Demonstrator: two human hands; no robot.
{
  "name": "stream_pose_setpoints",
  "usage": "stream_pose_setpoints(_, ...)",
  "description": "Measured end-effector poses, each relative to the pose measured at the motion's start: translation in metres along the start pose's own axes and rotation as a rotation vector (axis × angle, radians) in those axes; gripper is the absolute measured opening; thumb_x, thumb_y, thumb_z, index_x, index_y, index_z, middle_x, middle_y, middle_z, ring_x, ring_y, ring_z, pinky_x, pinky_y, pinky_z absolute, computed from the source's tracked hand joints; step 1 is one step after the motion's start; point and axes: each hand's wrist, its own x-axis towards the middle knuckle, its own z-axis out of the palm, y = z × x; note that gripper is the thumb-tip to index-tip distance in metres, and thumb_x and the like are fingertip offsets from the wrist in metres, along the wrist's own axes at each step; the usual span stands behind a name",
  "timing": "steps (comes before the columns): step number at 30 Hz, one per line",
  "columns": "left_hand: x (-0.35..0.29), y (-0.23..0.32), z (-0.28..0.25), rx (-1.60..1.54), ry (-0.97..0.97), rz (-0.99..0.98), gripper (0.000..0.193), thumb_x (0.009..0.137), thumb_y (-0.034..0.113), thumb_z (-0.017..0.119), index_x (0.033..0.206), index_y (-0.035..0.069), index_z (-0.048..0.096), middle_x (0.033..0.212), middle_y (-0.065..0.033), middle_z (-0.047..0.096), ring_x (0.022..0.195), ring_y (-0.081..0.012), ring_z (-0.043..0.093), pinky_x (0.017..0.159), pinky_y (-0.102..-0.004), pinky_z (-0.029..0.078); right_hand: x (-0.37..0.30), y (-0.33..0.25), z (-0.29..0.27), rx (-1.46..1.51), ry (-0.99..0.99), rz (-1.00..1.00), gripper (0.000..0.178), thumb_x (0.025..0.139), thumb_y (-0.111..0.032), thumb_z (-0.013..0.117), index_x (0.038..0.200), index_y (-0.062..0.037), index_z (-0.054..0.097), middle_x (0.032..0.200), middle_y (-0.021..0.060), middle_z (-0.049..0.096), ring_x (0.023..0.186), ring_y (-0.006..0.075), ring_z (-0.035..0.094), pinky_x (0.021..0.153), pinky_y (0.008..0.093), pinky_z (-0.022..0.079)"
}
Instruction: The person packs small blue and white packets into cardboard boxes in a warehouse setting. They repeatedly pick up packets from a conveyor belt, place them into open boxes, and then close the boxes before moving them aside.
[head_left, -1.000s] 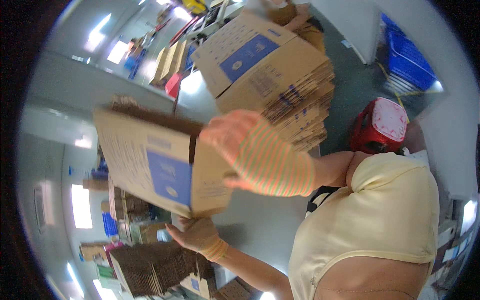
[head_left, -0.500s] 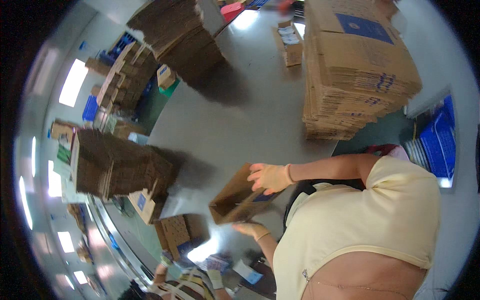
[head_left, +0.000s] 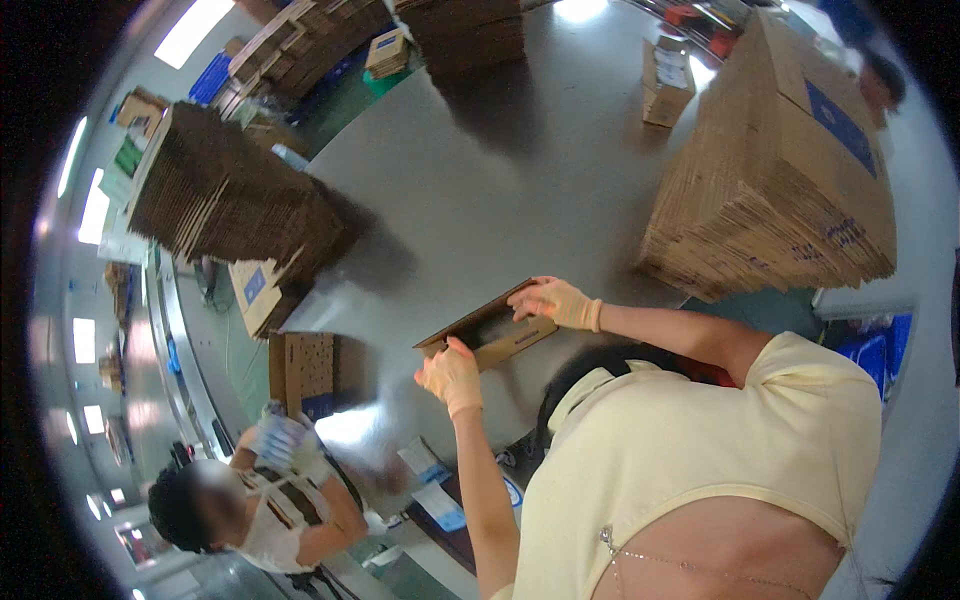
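Box [head_left: 488, 333]: brown corrugated cardboard, partly opened, seen edge-on as a shallow dark-mouthed sleeve; long and narrow, tilted with its right end higher. Held above the grey table [head_left: 520, 170], between both hands, just in front of the person's chest.

Left hand [head_left: 449, 375]: gloved in a pale orange knit; fingers curled and pinched on the box's lower left corner.

Right hand [head_left: 553, 300]: same glove; fingers closed over the box's upper right edge, thumb side hidden.

Stack [head_left: 775, 165]: tall pile of flat brown cartons at the table's right, top sheet bearing a blue panel. Well apart from the box.

Fan stack [head_left: 225, 195]: dark, ribbed pile of flat cartons at the table's left, leaning.

Small box [head_left: 668, 82]: assembled, brown, at the table's far side.

Far stack [head_left: 470, 35]: flat cartons at the table's far edge.

Co-worker [head_left: 255, 500]: lower left, gloved hands raised beside a perforated brown carton [head_left: 305, 372].
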Motion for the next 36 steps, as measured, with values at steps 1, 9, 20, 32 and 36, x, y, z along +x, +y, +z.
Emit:
stream_pose_setpoints(1,0.004,-0.001,0.006,0.044,0.012,-0.006,0.044,0.091,0.027,0.046,0.058,0.009,0.068,0.063,-0.0097,0.067,0.066,-0.0272,0.064,0.07,-0.0438,0.04,0.008,-0.013,-0.003,-0.137,-0.068,-0.026,0.031,0.091,-0.024,0.054,0.12,-0.0186,0.062,0.109,-0.0017,0.066,0.109,0.0177,0.059,0.103,0.0421,0.034)
stream_pose_setpoints(9,-0.035,0.018,0.015,-0.225,0.278,0.58,0.033,0.081,0.027,0.065,0.106,0.006,0.058,0.107,-0.009,0.053,0.102,-0.0286,0.051,0.1,-0.0478,0.037,0.0,-0.009,-0.004,-0.776,-0.146,-0.245,0.033,0.087,-0.03,0.059,0.12,-0.0277,0.061,0.118,-0.0078,0.063,0.119,0.0123,0.051,0.108,0.0422,0.03)
stream_pose_setpoints(20,-0.007,0.005,0.004,-1.893,-0.345,-0.657,0.027,0.093,0.027,0.059,0.103,0.002,0.058,0.086,-0.0037,0.059,0.071,-0.0223,0.051,0.07,-0.0383,0.048,-0.02,-0.032,-0.05,-0.679,-0.201,-0.348,0.073,0.068,-0.042,0.073,0.132,-0.0139,0.049,0.138,0.0072,0.046,0.134,0.0256,0.035,0.107,0.0425,0.031)
stream_pose_setpoints(32,-0.069,-0.025,0.166,-1.093,-0.203,-0.72,0.039,0.095,0.032,0.055,0.11,-0.004,0.053,0.102,-0.0142,0.062,0.088,-0.0237,0.06,0.078,-0.0362,0.049,0.0,-0.078,0.073,-1.074,-0.971,-0.284,0.013,0.077,-0.014,0.061,0.082,-0.008,0.071,0.078,0.0079,0.07,0.075,0.0255,0.068,0.065,0.0388,0.048)
stream_pose_setpoints(36,-0.042,0.011,0.051,-0.943,0.095,-0.44,0.032,0.095,0.027,0.052,0.111,-0.001,0.054,0.103,-0.0167,0.06,0.086,-0.0355,0.06,0.075,-0.0414,0.049,-0.001,-0.057,0.078,-1.079,-1.01,-0.194,0.016,0.079,-0.016,0.06,0.088,-0.0097,0.071,0.082,0.0088,0.07,0.075,0.027,0.066,0.068,0.0381,0.046)
